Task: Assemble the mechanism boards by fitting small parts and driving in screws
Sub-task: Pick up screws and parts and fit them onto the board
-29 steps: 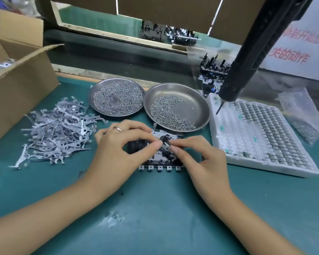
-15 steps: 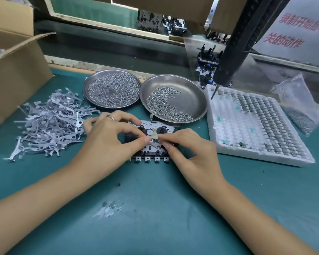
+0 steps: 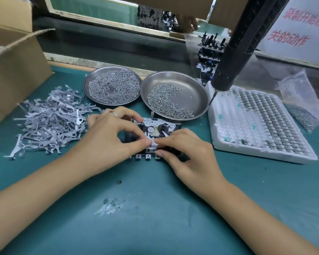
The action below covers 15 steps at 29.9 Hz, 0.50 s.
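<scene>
Hands at work: the left hand (image 3: 107,137) and right hand (image 3: 190,153) are pinching a small metal lever (image 3: 156,142) onto a mechanism board (image 3: 155,126) lying on the green worktop (image 3: 155,208), just in front of two screw dishes (image 3: 197,92). Fitting appears under way; screw-driving seems still to come, with the hanging driver (image 3: 226,70) untouched and a heap of levers (image 3: 50,118) waiting.

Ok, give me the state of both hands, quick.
Left hand: pinching a small flat grey metal part on the mechanism board.
Right hand: pinching the same part.
</scene>
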{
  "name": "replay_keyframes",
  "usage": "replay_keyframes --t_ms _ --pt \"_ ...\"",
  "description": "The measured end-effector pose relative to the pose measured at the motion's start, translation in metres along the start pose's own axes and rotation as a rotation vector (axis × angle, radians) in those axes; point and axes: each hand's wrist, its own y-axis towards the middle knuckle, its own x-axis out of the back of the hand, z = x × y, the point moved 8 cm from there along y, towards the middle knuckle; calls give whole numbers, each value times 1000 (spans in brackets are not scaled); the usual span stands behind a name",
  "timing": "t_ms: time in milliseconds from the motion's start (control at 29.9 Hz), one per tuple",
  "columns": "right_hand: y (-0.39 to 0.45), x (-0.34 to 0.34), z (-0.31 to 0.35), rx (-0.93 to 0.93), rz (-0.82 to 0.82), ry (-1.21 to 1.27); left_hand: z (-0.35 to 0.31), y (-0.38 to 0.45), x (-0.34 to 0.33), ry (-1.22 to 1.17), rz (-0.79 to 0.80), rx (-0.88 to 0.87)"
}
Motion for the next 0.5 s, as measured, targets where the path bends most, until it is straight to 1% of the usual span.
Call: replay_keyframes --t_ms 167,267,401,501 --pt "-2 1 -4 -67 -38 -37 -3 1 -1 -5 28 -24" --pt "-2 0 -1 -57 -33 -37 -2 1 -1 3 42 -25" --pt "0 12 -14 -209 -130 158 -1 2 0 15 81 -26" --pt "-1 16 -24 -320 -165 245 -2 3 0 12 88 -34"
